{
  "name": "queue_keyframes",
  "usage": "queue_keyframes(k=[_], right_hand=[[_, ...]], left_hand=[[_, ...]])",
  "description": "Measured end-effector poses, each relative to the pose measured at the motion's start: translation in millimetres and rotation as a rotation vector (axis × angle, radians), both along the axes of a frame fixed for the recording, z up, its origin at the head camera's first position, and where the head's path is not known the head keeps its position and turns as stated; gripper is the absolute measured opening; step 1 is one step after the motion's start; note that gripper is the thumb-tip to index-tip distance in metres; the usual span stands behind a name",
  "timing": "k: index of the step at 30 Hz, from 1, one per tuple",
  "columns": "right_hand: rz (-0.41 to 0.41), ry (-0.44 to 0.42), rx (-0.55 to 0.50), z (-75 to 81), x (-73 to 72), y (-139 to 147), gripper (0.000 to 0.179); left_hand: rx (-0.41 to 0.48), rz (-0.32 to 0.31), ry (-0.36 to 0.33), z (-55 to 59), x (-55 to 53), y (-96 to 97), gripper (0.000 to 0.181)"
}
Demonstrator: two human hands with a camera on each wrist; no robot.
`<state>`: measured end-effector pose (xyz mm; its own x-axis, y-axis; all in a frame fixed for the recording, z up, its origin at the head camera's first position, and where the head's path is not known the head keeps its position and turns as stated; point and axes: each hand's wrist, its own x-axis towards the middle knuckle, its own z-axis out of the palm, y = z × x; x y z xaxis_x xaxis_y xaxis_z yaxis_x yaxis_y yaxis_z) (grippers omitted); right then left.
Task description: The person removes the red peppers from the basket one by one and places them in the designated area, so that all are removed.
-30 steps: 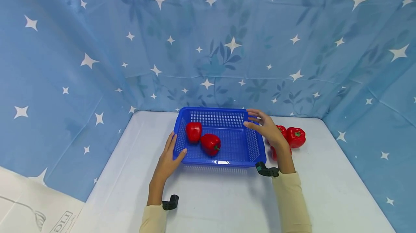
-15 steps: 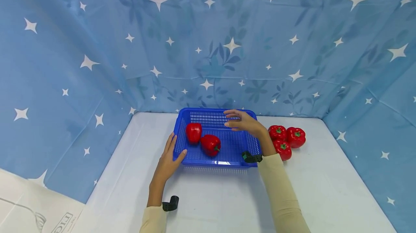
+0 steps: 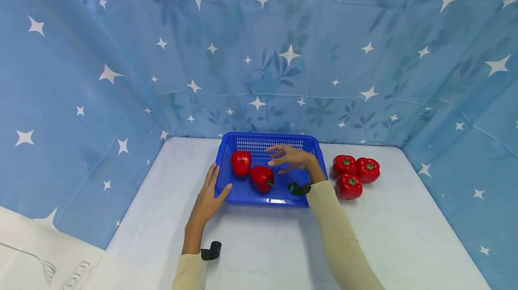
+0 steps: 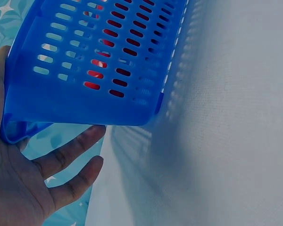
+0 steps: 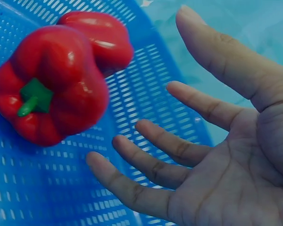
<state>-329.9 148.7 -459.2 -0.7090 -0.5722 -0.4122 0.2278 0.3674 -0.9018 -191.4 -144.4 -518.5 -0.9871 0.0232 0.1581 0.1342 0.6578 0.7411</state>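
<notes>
At the bench's [image 3: 404, 218] far edge, a basket [image 3: 269, 136] holds two peppers [image 3: 262, 179] — left hand [image 3: 207, 201] touching it, right hand [image 3: 292, 158] over it, both with fingers wide.

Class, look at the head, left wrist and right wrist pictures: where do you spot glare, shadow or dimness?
Head: brightest, with a white glint on the blue basket's near rim; left wrist: dimmer, shadow on the white table beside the basket; right wrist: dim, blue-green cast, small highlights on the nearer red pepper.

Head view bright; wrist views dimmer, bluish; glare on basket [image 3: 251, 201]; soft shadows on tabletop [image 3: 267, 245].
</notes>
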Motion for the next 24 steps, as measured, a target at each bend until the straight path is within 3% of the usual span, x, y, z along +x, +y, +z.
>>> queue_keyframes(k=[8,19,24], right_hand=[[0.029,-0.125,0.038,-18.8,-11.1,-17.2,0.074],[0.043,-0.152,0.08,-27.3,-11.7,-29.0,0.072],[0.058,-0.157,0.156,-29.1,-9.9,-34.0,0.079]], left_hand=[[-0.02,-0.007,0.017,1.8,-1.2,-1.6,0.078],[-0.013,-0.006,0.012,1.8,-2.1,-2.1,0.076],[-0.006,0.005,0.008,0.5,-1.8,-1.4,0.078]])
